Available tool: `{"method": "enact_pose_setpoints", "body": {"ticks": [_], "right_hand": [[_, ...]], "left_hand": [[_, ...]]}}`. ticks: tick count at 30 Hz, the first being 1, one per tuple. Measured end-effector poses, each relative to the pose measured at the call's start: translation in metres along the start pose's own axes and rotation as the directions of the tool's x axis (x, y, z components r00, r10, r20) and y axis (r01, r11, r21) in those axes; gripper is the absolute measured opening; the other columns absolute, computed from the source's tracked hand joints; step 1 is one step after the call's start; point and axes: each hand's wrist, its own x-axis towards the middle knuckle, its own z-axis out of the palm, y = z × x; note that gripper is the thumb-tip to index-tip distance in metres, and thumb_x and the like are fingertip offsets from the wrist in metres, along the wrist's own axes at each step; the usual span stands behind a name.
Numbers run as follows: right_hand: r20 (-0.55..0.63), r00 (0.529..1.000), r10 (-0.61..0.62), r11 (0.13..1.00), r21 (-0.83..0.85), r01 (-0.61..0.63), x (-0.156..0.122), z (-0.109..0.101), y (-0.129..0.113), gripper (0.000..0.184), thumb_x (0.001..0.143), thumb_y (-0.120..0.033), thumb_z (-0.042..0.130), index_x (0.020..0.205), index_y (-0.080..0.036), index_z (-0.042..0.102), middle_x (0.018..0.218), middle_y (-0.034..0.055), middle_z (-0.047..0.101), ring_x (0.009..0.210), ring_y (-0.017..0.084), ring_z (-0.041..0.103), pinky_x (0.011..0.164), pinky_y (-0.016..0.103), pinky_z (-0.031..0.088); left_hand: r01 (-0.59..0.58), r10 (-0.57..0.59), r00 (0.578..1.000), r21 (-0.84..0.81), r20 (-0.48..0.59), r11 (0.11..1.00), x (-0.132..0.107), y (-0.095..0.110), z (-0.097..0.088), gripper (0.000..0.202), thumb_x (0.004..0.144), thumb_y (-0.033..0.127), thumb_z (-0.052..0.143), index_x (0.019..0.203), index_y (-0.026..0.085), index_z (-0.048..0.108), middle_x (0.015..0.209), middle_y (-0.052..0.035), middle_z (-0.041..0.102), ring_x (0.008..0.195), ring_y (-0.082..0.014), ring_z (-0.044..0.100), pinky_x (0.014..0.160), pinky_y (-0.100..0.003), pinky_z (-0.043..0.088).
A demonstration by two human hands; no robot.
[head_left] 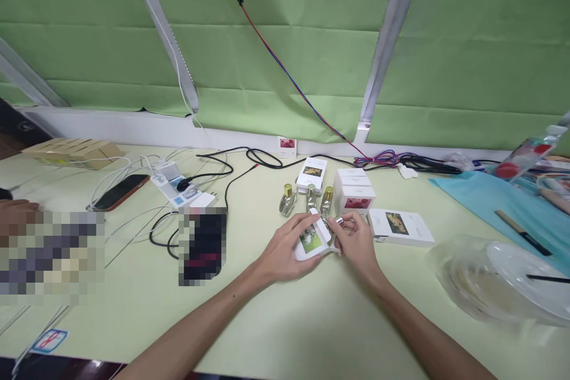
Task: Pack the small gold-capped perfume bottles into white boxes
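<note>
My left hand [285, 249] is wrapped round a small white box [310, 243] with a green picture on its face and an open flap. At the box's open end, my right hand [360, 247] pinches a perfume bottle by its silver cap [339, 221]; the fingers and box hide most of its glass. Just beyond the hands are three more glass bottles: one gold-capped [287, 200], one silver-capped [311, 196] and another gold-capped [328, 199]. White boxes with pink pictures [351, 181] stand beside them. A flat white box with a yellow-flower picture [401, 227] lies right of my right hand.
Another white box [312, 173] lies behind the bottles, and a small card-like box [287, 146] leans at the wall. Left are a power strip [178, 187], cables and a phone [124, 191]. Right are a plastic-wrapped container [512, 279] and blue cloth [476, 196]. Another person's hand [18, 214] is far left.
</note>
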Motion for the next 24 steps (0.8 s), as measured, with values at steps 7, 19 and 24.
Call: {"method": "enact_pose_setpoints", "body": {"ticks": [7,19,24], "right_hand": [[0.014,1.000,-0.022,1.000,-0.004,0.022,0.0009,-0.0012,0.0014,0.048,0.076,-0.064,0.075,0.079,-0.022,0.050,0.060,-0.0031,0.061,0.037,0.010,0.045,0.034,0.021,0.030],[0.045,0.996,-0.080,0.995,-0.056,0.082,-0.0001,-0.0031,0.0006,0.043,0.085,-0.061,0.067,0.074,-0.022,0.053,0.060,-0.0018,0.060,0.042,0.011,0.048,0.039,0.023,0.034],[0.060,0.992,-0.115,0.989,-0.089,0.120,-0.0020,-0.0042,0.0001,0.040,0.087,-0.059,0.067,0.075,-0.021,0.058,0.067,0.0018,0.065,0.050,0.014,0.054,0.045,0.025,0.038]], "left_hand": [[-0.001,0.001,1.000,0.010,0.024,1.000,0.0006,-0.0012,-0.0010,0.076,0.080,0.035,0.074,0.148,0.028,0.042,0.145,-0.0099,0.053,0.129,-0.0258,0.057,0.109,-0.039,0.048],[-0.020,0.020,1.000,-0.018,0.003,1.000,0.0010,0.0009,-0.0014,0.074,0.077,0.030,0.076,0.145,0.026,0.046,0.143,-0.0107,0.055,0.127,-0.0266,0.058,0.109,-0.040,0.049],[-0.007,0.007,1.000,-0.021,-0.017,1.000,0.0000,-0.0001,0.0006,0.073,0.078,0.031,0.076,0.145,0.025,0.046,0.143,-0.0117,0.056,0.128,-0.0273,0.058,0.109,-0.040,0.049]]}}
